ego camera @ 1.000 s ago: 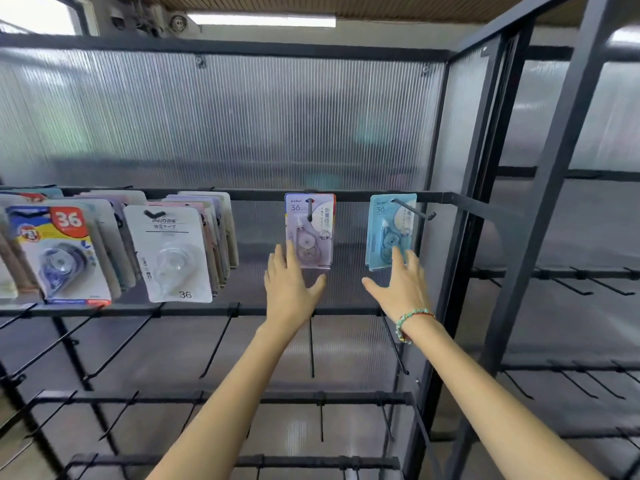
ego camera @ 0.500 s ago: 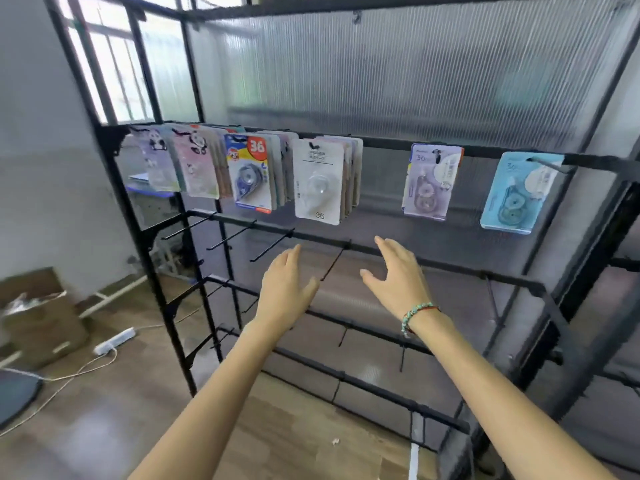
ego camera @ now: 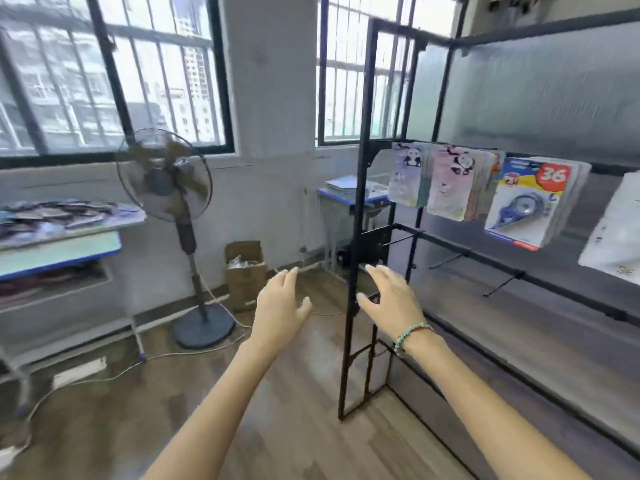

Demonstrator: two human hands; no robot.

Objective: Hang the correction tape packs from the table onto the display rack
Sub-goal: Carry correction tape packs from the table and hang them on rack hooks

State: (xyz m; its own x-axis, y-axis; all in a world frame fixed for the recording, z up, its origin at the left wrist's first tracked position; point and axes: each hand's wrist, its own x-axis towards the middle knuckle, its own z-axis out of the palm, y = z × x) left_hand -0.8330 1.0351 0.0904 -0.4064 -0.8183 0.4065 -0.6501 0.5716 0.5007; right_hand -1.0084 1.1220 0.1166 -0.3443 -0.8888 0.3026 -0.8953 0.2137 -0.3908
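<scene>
A large white "36" on a red patch could be read on the front blue and yellow correction tape pack (ego camera: pixel 526 206), which hung on the display rack (ego camera: pixel 360 202) beside the panda-printed packs (ego camera: pixel 446 183); its smaller print was too blurred to be read. A white pack (ego camera: pixel 613 230) was cut off by the right edge. More packs were heaped, indistinctly, on the table (ego camera: pixel 62 233) at the far left. Both the left hand (ego camera: pixel 280 306) and the right hand (ego camera: pixel 391 299) were held out with fingers spread loosely; nothing was held or touched. A beaded bracelet (ego camera: pixel 410 336) was worn on the right wrist.
</scene>
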